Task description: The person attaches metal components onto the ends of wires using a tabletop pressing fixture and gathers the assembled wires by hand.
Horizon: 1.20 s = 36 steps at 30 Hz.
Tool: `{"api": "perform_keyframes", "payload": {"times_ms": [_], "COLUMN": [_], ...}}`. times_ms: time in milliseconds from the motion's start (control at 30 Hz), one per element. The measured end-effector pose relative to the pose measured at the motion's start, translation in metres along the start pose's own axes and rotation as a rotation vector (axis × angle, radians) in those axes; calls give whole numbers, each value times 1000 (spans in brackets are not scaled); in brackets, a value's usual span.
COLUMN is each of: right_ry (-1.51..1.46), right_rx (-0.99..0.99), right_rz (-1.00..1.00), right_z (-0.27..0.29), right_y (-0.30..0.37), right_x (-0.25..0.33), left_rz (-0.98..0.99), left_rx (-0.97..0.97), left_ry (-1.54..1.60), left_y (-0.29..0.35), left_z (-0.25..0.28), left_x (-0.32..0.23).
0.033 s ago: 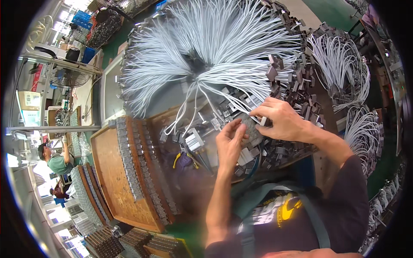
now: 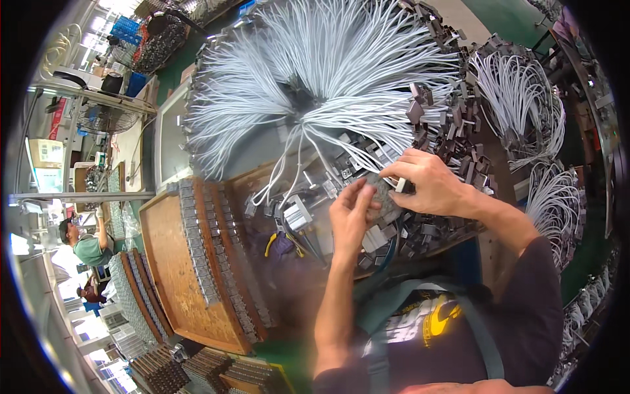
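My right hand [image 2: 430, 182] comes in from the right and pinches a small white block-shaped connector [image 2: 401, 185], at the end of a white cable by the look of it. Close by on its left, my left hand [image 2: 353, 213] has its thumb and fingers pressed together. Whatever they hold, if anything, is too small to make out. Behind and between the hands lies a bunched grey cloth or pad [image 2: 387, 205]. A large fan of white cables [image 2: 354, 46] spreads across the bench, with dark metal connector housings [image 2: 456, 125] along its right edge.
Left of my hands stand a wooden tray [image 2: 180, 262] and rows of metal parts [image 2: 200, 243]. Yellow-handled pliers [image 2: 282, 245] and a white block [image 2: 297, 213] lie nearer. More cable bundles [image 2: 518, 98] are at right. A person in green [image 2: 92, 246] works far left.
The white connector in my right fingers looks slightly turned, and my left fingertips have shifted a little. Everything else looks the same.
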State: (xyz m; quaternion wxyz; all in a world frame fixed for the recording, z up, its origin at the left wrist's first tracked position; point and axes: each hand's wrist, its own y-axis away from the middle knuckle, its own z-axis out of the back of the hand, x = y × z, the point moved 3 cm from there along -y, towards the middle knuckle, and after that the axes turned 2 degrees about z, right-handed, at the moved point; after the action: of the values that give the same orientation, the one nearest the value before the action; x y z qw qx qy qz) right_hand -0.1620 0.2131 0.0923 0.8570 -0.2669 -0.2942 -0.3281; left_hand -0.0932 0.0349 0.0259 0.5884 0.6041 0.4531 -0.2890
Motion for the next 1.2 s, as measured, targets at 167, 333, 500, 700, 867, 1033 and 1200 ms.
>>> {"api": "perform_keyframes", "payload": {"times_ms": [167, 333, 500, 700, 867, 1033, 1200], "right_ry": [-162, -304, -364, -246, -32, -162, -297], "right_rx": [74, -14, 51, -34, -62, -76, -82], "right_rz": [-37, -120, -234, -103, -20, -143, -163], "right_z": [-5, -11, -3, -7, -7, 5, 8], "right_y": [-4, 5, 0, 9, 21, 24, 17], "right_x": [12, 2, 4, -3, 13, 6, 11], "left_rz": [168, 146, 149, 167, 187, 178, 186], "left_rx": [105, 140, 164, 208, 225, 225, 239], "left_ry": [579, 657, 652, 682, 576, 652, 680], "left_y": [-33, -41, -41, -41, -36, -39, -41], "left_z": [-12, -20, -16, -26, -46, -50, -48], "left_x": [4, 5, 11, 1, -15, -8, -4]}}
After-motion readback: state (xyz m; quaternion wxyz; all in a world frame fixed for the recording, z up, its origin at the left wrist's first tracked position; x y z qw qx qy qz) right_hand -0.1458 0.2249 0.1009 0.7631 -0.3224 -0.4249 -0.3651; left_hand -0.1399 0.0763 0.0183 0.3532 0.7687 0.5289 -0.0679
